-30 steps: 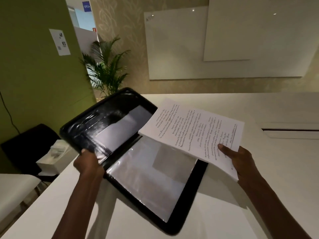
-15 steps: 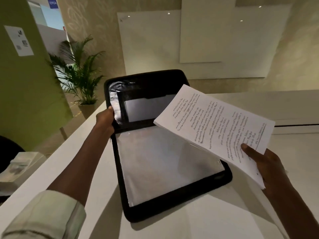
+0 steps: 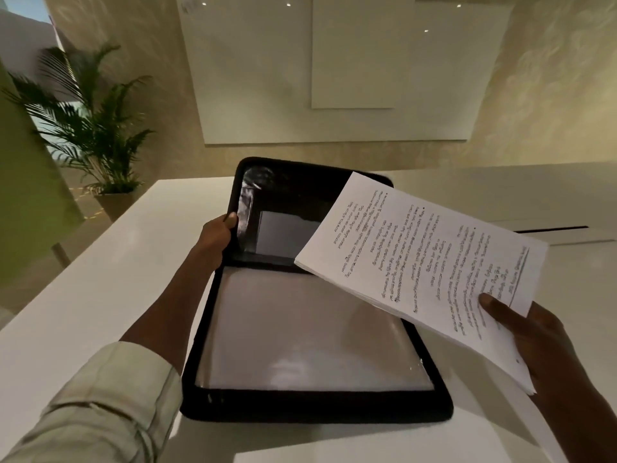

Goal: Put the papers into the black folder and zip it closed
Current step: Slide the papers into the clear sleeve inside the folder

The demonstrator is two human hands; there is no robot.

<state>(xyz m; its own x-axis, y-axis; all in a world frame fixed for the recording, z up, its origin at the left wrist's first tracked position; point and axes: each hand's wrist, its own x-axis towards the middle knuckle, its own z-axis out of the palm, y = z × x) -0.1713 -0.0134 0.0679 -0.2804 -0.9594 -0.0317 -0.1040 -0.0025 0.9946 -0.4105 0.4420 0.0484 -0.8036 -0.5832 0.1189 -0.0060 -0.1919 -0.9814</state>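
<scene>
One black folder (image 3: 317,407) lying open, glossy clear sleeve, printed papers (image 3: 424,262) above

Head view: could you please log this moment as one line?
folder open on table | left hand holds lid | right hand holds papers above

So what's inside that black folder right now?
The open black folder shows a clear plastic sleeve over its lower half. The papers, in the right hand, hide part of its upper half.
</scene>
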